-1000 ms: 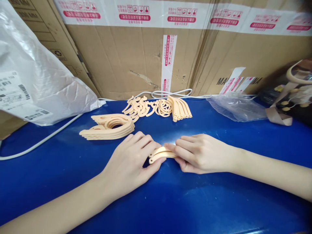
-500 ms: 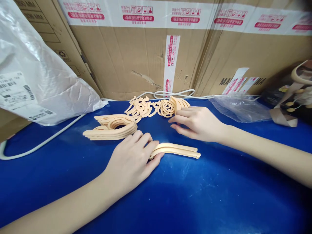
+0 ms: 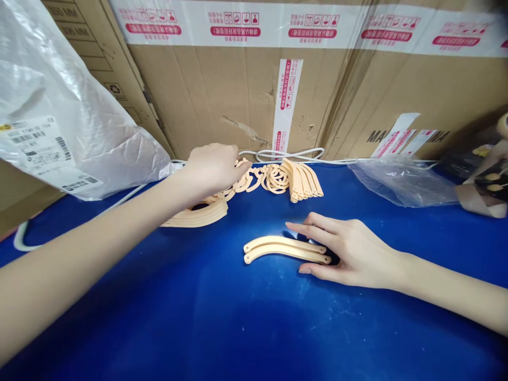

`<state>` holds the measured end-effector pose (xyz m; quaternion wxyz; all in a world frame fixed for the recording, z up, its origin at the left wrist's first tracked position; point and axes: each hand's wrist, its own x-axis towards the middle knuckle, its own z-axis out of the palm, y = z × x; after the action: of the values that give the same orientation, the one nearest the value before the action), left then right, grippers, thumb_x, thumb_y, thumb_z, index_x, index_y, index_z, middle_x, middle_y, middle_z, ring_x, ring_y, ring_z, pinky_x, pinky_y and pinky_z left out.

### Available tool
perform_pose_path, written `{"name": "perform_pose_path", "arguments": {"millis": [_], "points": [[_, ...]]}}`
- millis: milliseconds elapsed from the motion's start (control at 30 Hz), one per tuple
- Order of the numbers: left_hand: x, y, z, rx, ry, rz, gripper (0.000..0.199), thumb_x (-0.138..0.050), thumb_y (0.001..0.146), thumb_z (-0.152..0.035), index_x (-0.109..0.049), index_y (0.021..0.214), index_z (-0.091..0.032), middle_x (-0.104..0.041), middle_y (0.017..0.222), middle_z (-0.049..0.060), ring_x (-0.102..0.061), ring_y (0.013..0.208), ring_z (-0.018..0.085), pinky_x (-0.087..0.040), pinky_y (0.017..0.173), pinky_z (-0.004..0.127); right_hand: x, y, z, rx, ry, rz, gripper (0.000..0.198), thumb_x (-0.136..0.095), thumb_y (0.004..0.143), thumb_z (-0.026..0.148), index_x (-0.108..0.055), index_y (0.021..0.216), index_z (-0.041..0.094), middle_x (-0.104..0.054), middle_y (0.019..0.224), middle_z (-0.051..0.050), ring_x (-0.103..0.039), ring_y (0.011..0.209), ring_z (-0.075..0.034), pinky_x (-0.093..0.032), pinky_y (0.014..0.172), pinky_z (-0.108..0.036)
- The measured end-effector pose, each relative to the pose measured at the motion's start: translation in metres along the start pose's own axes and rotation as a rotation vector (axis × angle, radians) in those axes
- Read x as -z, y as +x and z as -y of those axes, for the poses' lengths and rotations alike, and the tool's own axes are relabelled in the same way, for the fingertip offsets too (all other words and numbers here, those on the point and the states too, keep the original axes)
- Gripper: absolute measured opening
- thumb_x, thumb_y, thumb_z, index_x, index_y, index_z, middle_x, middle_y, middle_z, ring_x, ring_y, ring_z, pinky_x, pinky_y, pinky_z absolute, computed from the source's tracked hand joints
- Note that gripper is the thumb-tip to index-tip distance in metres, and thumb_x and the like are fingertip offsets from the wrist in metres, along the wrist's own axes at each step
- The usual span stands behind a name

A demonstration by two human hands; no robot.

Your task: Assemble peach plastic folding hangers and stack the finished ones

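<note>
Two slim, curved beige strips [image 3: 286, 250] with a hole at each end lie side by side on the blue tabletop. My right hand [image 3: 345, 246] is open around their right ends, thumb in front and fingers behind, not closed on them. My left hand [image 3: 212, 165] is over the pile of small curved beige pieces [image 3: 246, 180] at the back. Its thumb shows at the pile, but its other fingers are mostly hidden, and whether it holds a piece cannot be seen. Under my left forearm sits a stack of larger curved beige pieces [image 3: 202, 212], partly covered.
Beige rings [image 3: 275, 178] and a row of curved strips [image 3: 305, 181] lie at the back. Cardboard boxes [image 3: 238, 90] stand behind, with a white cable [image 3: 293, 154] along their base. A silvery plastic bag [image 3: 79, 106] leans at left; a clear plastic bag [image 3: 405, 180] lies at right.
My left hand let go of the two strips and moved back to the small pieces. My right hand left the back row and came forward to the strips' right ends. The view shifted slightly.
</note>
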<state>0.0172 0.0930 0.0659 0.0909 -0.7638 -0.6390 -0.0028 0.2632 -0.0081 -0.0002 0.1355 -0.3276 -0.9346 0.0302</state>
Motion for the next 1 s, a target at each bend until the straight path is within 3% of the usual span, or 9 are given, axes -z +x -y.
{"name": "perform_pose_path", "arguments": {"millis": [100,167,400,633,867,1000], "points": [[-0.008,0.035,0.003,0.004,0.025,0.154,0.065,-0.039,0.082,-0.065,-0.066,0.112,-0.015,-0.068,0.106,0.016,-0.064,0.098,0.034,-0.049,0.078,0.038,-0.002,0.0,-0.003,-0.006,0.047,0.003,0.049,-0.051,0.091,0.048,-0.053,0.128,0.016,-0.058,0.097,-0.005,-0.06,0.071,-0.013,-0.046,0.06,-0.025],[-0.011,0.048,0.004,-0.004,0.039,0.178,0.067,-0.048,0.076,-0.066,-0.067,0.111,-0.013,-0.069,0.103,0.017,-0.064,0.097,0.036,-0.048,0.079,0.039,-0.003,0.0,-0.005,-0.02,0.1,0.014,0.042,-0.05,0.092,0.045,-0.056,0.124,0.017,-0.057,0.094,-0.004,-0.058,0.069,-0.012,-0.045,0.061,-0.025],[-0.011,0.059,0.009,-0.044,-0.002,0.245,0.064,-0.054,0.071,-0.064,-0.069,0.108,-0.014,-0.071,0.098,0.016,-0.065,0.091,0.033,-0.048,0.075,0.034,-0.004,0.0,-0.006,-0.045,0.164,0.03,0.036,-0.05,0.093,0.042,-0.059,0.118,0.019,-0.054,0.089,-0.003,-0.056,0.067,-0.011,-0.044,0.06,-0.024],[-0.014,0.055,0.006,0.0,-0.011,0.189,0.061,-0.052,0.073,-0.062,-0.068,0.11,-0.017,-0.07,0.105,0.014,-0.065,0.093,0.031,-0.048,0.076,0.034,-0.003,-0.001,-0.006,-0.037,0.16,0.029,0.036,-0.048,0.093,0.043,-0.06,0.117,0.018,-0.054,0.089,-0.003,-0.056,0.068,-0.012,-0.044,0.061,-0.024],[-0.016,0.05,0.001,0.003,0.004,0.121,0.061,-0.057,0.07,-0.064,-0.069,0.105,-0.014,-0.07,0.1,0.016,-0.064,0.095,0.035,-0.048,0.079,0.039,-0.003,-0.001,-0.006,-0.032,0.141,0.027,0.036,-0.047,0.094,0.043,-0.059,0.117,0.018,-0.053,0.087,-0.002,-0.055,0.068,-0.012,-0.043,0.061,-0.024],[-0.015,0.042,-0.008,-0.018,-0.002,0.012,0.054,-0.05,0.08,-0.057,-0.066,0.11,-0.014,-0.067,0.108,0.015,-0.062,0.1,0.031,-0.047,0.081,0.037,-0.003,-0.001,-0.007,-0.024,0.154,0.018,0.034,-0.049,0.094,0.042,-0.059,0.117,0.019,-0.054,0.09,-0.002,-0.056,0.071,-0.011,-0.043,0.062,-0.023]]}}
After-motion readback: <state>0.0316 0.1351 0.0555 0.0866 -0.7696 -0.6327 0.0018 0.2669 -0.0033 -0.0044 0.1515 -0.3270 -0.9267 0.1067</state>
